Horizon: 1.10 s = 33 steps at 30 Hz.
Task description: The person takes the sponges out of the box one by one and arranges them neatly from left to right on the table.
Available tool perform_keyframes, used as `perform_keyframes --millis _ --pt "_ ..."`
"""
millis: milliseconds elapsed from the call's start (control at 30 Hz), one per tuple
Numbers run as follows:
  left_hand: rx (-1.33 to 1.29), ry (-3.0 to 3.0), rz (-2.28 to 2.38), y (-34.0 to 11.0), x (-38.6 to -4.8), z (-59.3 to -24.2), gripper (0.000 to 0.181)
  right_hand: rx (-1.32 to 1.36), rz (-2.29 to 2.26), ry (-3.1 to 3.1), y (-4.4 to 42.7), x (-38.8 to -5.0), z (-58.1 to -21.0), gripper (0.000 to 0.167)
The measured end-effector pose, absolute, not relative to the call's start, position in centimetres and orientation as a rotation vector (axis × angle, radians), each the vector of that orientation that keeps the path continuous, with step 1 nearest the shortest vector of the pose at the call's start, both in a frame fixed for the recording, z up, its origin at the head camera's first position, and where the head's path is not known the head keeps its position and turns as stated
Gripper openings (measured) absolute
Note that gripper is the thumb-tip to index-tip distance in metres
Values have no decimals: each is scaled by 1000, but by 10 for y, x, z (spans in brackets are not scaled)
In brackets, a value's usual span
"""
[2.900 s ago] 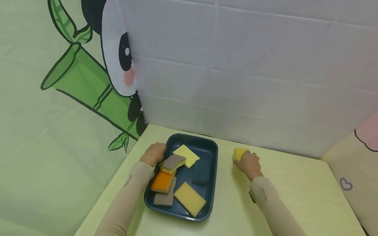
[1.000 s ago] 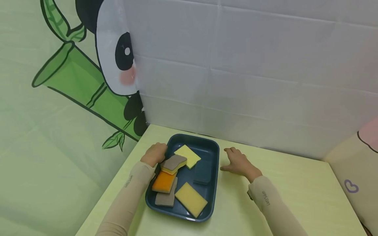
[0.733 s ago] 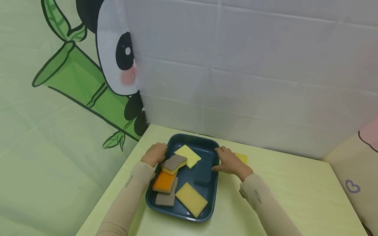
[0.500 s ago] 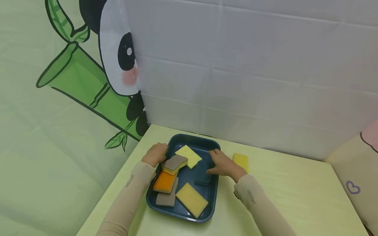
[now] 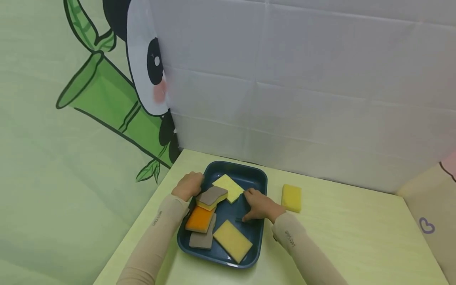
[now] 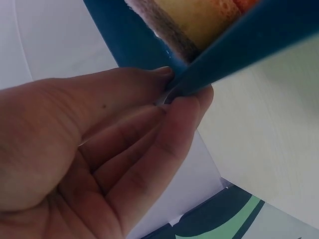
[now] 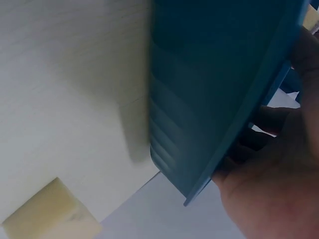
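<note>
My left hand (image 5: pixel 188 186) pinches the left rim of a dark blue tray (image 5: pixel 182 244) between thumb and fingers; the left wrist view shows the rim between the tips. Over the tray's right side, my right hand (image 5: pixel 261 204) spreads thumb and fingers across a dark sponge (image 5: pixel 238 219), which it mostly hides. Contact with that sponge cannot be made out. Other sponges lie in the tray: a pale yellow one (image 5: pixel 227 184), a grey-topped wavy one (image 5: pixel 211 195), an orange one (image 5: pixel 198 220), a grey one (image 5: pixel 201 240) and a tan-yellow one (image 5: pixel 232 241).
A yellow sponge (image 5: pixel 291 198) lies on the pale table (image 5: pixel 342 229), right of the tray. A white wall sheet (image 5: pixel 285 99) stands behind the table, and a green panda-print sheet (image 5: pixel 71 166) hangs at the left.
My right hand has let go of the yellow sponge on the table and moved left over the tray rim, down to the dark sponge. The left hand has stayed on the rim.
</note>
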<state>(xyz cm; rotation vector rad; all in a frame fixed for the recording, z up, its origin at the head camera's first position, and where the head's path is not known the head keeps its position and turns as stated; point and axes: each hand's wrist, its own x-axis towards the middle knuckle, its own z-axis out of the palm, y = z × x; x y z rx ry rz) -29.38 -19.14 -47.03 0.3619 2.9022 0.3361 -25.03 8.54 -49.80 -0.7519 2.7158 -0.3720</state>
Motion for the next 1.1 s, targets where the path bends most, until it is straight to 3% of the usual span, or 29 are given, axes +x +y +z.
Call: perform_keyframes --millis 567,1100 --pt "399 2915 335 -195 -292 -469 10 -783 -222 2766 76 -250 -504 93" --pt "383 2932 299 -184 -295 -476 8 -895 -360 2777 106 -255 -467 93"
